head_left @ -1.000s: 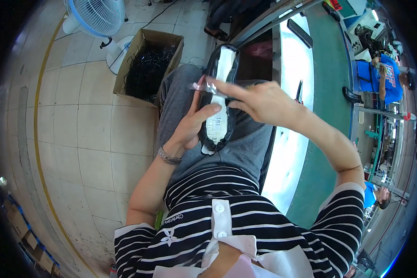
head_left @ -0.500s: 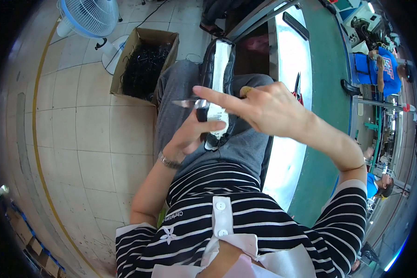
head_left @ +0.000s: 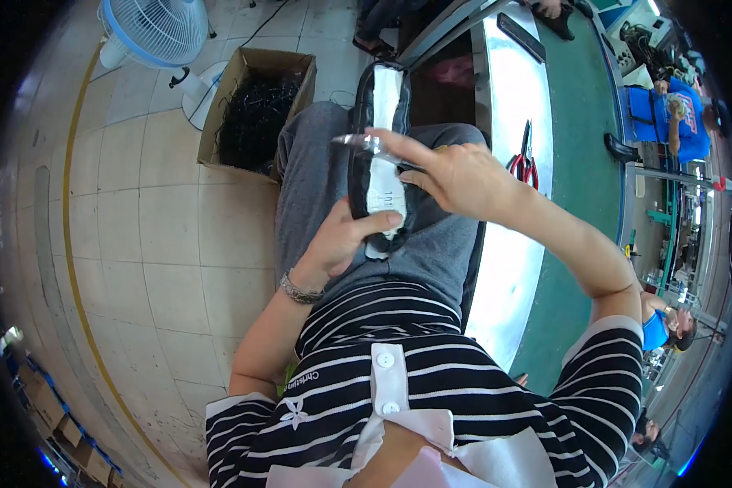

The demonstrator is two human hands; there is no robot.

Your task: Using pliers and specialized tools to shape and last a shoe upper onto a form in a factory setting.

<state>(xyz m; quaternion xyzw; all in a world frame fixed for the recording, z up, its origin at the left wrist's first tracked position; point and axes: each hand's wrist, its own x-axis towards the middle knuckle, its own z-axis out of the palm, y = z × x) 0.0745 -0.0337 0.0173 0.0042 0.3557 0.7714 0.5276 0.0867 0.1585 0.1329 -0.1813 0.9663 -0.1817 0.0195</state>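
Left fingers (head_left: 374,223) are gripping a shoe (head_left: 385,98); right fingers (head_left: 411,150) are holding a metal tool (head_left: 355,141) across it; a red-handled tool (head_left: 524,167) is lying on the surface (head_left: 508,268).

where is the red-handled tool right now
In the head view, the red-handled tool lies on the shiny metal bench to the person's right, just past the right hand, with a flat black object farther up.

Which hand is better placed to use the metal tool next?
Probably the right hand: it holds the metal tool over the shoe, while the left hand holds the shoe's near end.
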